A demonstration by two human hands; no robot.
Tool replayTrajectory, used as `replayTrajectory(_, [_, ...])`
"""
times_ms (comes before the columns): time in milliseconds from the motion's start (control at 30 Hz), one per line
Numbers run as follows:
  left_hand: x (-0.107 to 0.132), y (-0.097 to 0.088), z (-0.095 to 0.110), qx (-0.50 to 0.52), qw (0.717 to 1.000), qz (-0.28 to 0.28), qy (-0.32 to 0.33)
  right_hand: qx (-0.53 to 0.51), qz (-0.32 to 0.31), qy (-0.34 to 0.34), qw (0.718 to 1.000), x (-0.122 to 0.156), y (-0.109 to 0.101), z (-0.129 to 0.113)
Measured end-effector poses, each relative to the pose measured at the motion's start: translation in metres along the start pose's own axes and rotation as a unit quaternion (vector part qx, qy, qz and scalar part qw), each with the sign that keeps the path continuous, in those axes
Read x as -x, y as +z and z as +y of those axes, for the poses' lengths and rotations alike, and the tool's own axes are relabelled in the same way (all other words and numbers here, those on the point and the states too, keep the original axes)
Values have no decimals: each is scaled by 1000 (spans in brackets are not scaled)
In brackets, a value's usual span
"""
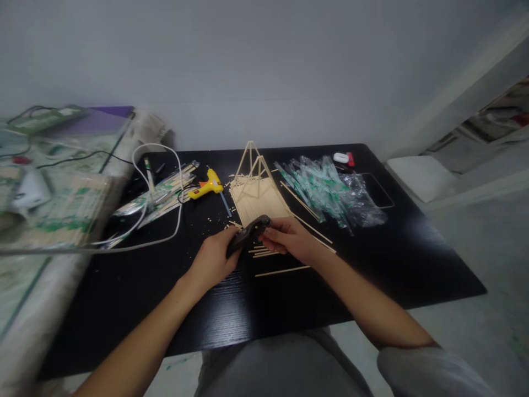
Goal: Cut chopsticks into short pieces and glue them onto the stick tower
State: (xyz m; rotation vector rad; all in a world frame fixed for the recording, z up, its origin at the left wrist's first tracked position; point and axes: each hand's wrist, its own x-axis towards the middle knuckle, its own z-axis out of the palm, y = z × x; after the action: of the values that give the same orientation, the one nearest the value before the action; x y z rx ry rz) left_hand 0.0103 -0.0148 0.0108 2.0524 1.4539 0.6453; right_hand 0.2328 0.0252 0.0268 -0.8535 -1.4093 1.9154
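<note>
My left hand (215,255) is wrapped round a dark hand tool that looks like pliers (248,232), its head pointing to the right. At that head my right hand (288,237) has its fingers pinched together; whatever sits between them is too small or hidden to make out. Just beyond both hands lies a flat panel of pale wooden sticks (264,199). A frame of triangles made from sticks (259,171) stands upright on it. Several loose sticks (281,271) lie under and beside my right hand.
A yellow glue gun (206,186) rests left of the panel, near packaged sticks (165,193) and a looping white cable (181,215). Crumpled clear wrappers with green print (326,187) cover the right side of the black table (421,264). Behind them is a white case (341,157).
</note>
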Motion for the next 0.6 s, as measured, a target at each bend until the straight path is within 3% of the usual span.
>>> replayTrajectory(600, [0,0,-2,5,1000,0,1,19,-12,-21,1000,0,-1,2])
